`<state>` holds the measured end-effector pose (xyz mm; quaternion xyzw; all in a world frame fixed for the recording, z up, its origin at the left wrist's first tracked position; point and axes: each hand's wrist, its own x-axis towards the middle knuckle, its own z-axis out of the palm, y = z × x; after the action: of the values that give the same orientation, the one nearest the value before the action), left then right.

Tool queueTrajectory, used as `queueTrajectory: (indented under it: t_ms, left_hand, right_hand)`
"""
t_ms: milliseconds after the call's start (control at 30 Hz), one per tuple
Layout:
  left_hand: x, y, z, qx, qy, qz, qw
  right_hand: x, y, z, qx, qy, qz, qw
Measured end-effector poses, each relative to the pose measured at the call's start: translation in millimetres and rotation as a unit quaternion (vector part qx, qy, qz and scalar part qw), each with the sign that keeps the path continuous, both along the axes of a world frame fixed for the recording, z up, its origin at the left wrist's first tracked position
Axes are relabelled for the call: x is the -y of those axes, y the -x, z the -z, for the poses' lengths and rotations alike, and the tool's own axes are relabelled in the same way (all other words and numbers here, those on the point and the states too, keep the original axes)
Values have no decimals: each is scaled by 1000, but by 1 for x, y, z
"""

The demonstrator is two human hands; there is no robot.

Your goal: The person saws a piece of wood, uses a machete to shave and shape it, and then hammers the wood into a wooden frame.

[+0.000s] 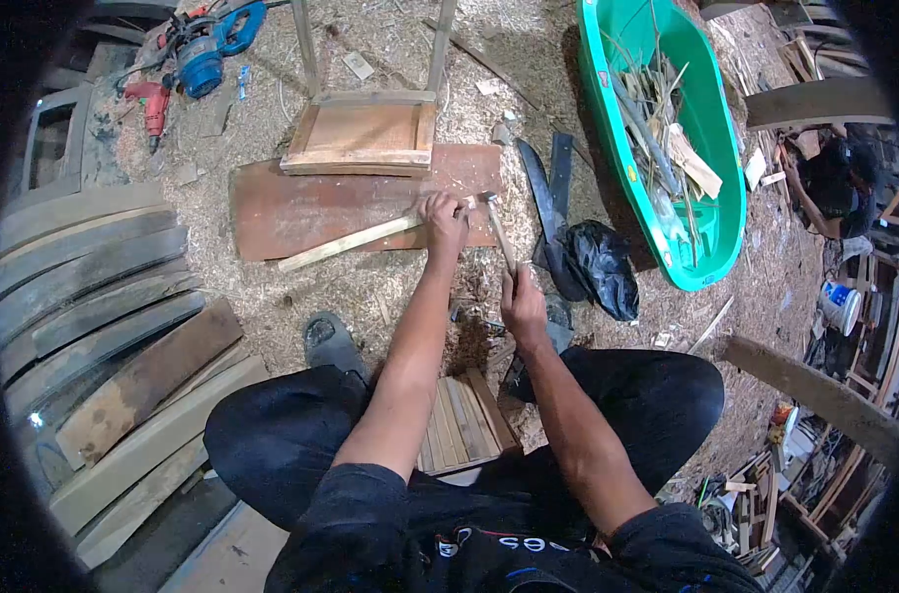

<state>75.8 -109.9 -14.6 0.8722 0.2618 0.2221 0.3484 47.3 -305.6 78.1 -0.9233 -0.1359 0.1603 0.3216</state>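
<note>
My left hand [444, 219] is closed around one end of a pale wooden strip [351, 241], which slants down to the left across a reddish-brown board [301, 205] on the ground. In my right hand [524, 308] is the handle of a hammer [501, 235]. The hammer's head sits right by the strip's end, close beside my left fingers. Just beyond, a wooden frame with a panel and legs [363, 128] rests partly over the board's far edge.
Right of the board lie a black plastic bag [601, 269] and a dark flat blade-like piece [540, 193]. A green tub [657, 237] holds wood scraps. Planks [153, 381] are stacked at left, near a red drill [153, 107] and blue power tool [201, 67]. Another person [837, 183] sits far right.
</note>
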Motion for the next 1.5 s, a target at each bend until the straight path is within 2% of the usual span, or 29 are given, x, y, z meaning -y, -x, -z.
queueTrajectory:
  t_ms: [100,200,367,467,633,833,967,1100,1200,1300,1367,1400,1500]
  left_hand:
    - [0,1,2,3,28,0,1000]
    - [-1,-1,0,3,13,7,1000]
    - [2,1,1,-29,47,4,998]
    - [-3,-2,9,-21,40,2,999]
    - [-2,0,3,28,23,9,999]
    - [-4,1,-4,32,27,14,999]
    - [-1,2,-8,17,40,14,999]
    - [-2,3,-1,46,37,22,998]
    - [0,-2,2,78,-21,-12,997]
    - [-1,3,-7,29,53,21,998]
    - [-2,2,-8,9,54,24,998]
    - [-3,0,-7,0,53,25,998]
    - [-2,1,-4,41,43,18,998]
  right_hand:
    - [-1,-4,-6,-20,67,-30,997]
    - [-2,-3,-9,-15,34,-15,999]
    - [2,-6,-11,-56,86,-31,994]
    - [9,1,4,45,1,-22,999]
    - [5,-2,6,28,70,-62,995]
    - [7,4,6,21,49,-44,998]
    - [0,-2,-7,-38,91,-45,994]
    - [-5,-1,-11,-19,62,-32,997]
    - [-5,-1,-10,16,68,-32,997]
    - [-7,-4,-11,0,71,-28,997]
    - [-8,-8,-18,-20,105,-38,993]
    - [-4,-7,-15,-15,85,-31,996]
    - [-1,-5,-5,-25,47,-14,998]
